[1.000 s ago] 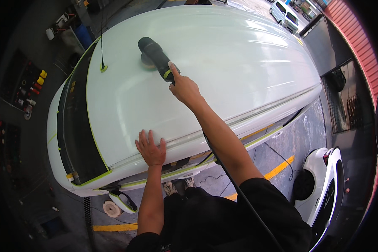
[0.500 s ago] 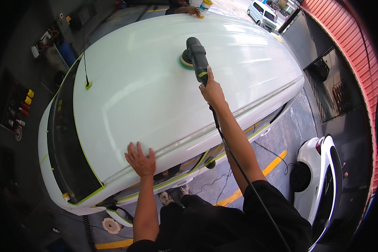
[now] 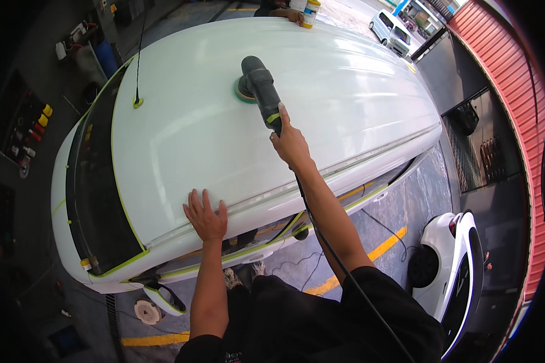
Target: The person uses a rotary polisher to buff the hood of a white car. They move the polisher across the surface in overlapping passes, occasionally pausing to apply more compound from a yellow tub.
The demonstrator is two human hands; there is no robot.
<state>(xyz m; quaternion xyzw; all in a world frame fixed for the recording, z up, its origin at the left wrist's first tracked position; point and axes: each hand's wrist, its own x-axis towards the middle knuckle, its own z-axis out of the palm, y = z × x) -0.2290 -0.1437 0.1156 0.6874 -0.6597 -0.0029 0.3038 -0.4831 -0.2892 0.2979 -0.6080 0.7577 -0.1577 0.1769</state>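
My right hand [image 3: 290, 143] grips the rear handle of a dark polishing machine [image 3: 261, 91], arm stretched out over the white car roof [image 3: 181, 121]. The polisher's round pad [image 3: 244, 91], with a green edge, rests on the far part of the roof. A black power cord runs from the handle back along my right forearm. Near the roof's close edge my left hand [image 3: 206, 218] lies flat with its fingers spread, holding nothing. Yellow-green masking tape [image 3: 120, 212] borders the windscreen and covers the base of the antenna [image 3: 137, 101].
At the roof's far edge another person's hand [image 3: 295, 16] is beside a yellow-and-white tub [image 3: 310, 13]. A white car [image 3: 445, 260] stands at the right, behind me. Cords [image 3: 384, 224] trail over the grey floor. A wing mirror [image 3: 165, 299] juts out at lower left.
My right hand and the polisher have moved left across the roof. My left hand stays on the roof near its edge. The view has shifted slightly.
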